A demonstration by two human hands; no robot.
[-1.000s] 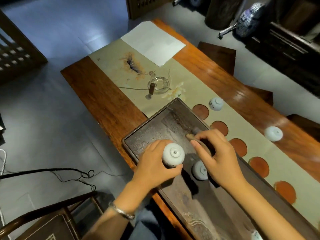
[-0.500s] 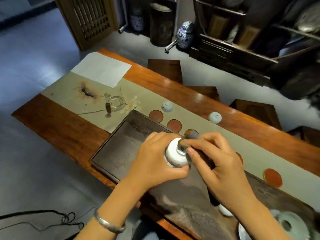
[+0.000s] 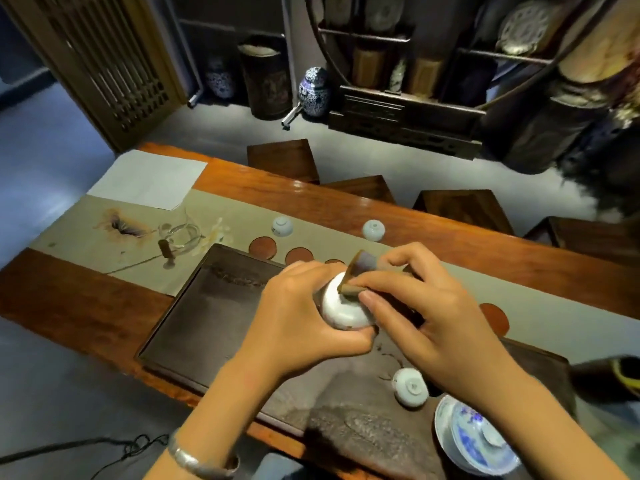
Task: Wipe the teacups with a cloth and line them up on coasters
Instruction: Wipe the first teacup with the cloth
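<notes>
L hand (image 3: pixel 298 317) wrapped round upturned teacup (image 3: pixel 346 306) over dark tray (image 3: pixel 207 313). R hand (image 3: pixel 426 313) pinching brown cloth (image 3: pixel 356 277) onto cup base. Hands together. Coasters (image 3: pixel 264 247) just beyond; 2nd cup (image 3: pixel 410 386) below R wrist.

Tea room, traditional furnishing. Long wooden desk (image 3: pixel 433 230) with cloth runner (image 3: pixel 221 216), dark tea tray (image 3: pixel 194 327), round coasters (image 3: pixel 264 247), upturned teacups (image 3: pixel 282 226), glass pitcher (image 3: pixel 180 232). Low wooden stools (image 3: pixel 282 159) behind. Lattice screen (image 3: pixel 114 64); display shelving (image 3: pixel 415 46) with blue-and-white jars (image 3: pixel 313 91).
</notes>
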